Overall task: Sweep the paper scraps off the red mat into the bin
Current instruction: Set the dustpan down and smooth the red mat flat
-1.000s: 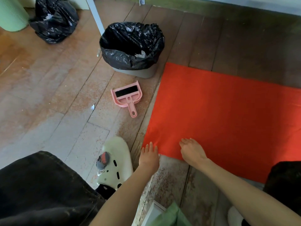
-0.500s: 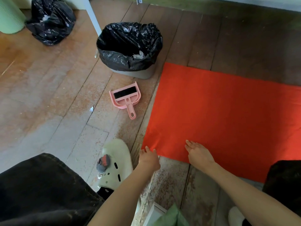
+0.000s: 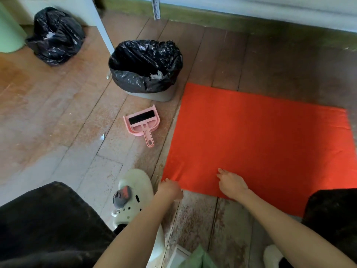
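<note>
A tied black rubbish bag (image 3: 55, 36) sits on the worn wooden floor (image 3: 48, 113) at the far left, just beside a pale green cylinder (image 3: 8, 33). A white furniture leg (image 3: 100, 26) slants down next to it. Along the far wall runs a green skirting board (image 3: 231, 16) with a small white label (image 3: 156, 8) hanging over it. Close by, a white clog (image 3: 135, 188) wears a grey and red charm (image 3: 122, 196), dark trousers (image 3: 44, 225) beside it. A green bag (image 3: 197, 259) lies at the bottom edge.

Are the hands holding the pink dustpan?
No, the pink dustpan lies by the bin; the left hand and right hand are at the red mat.
</note>
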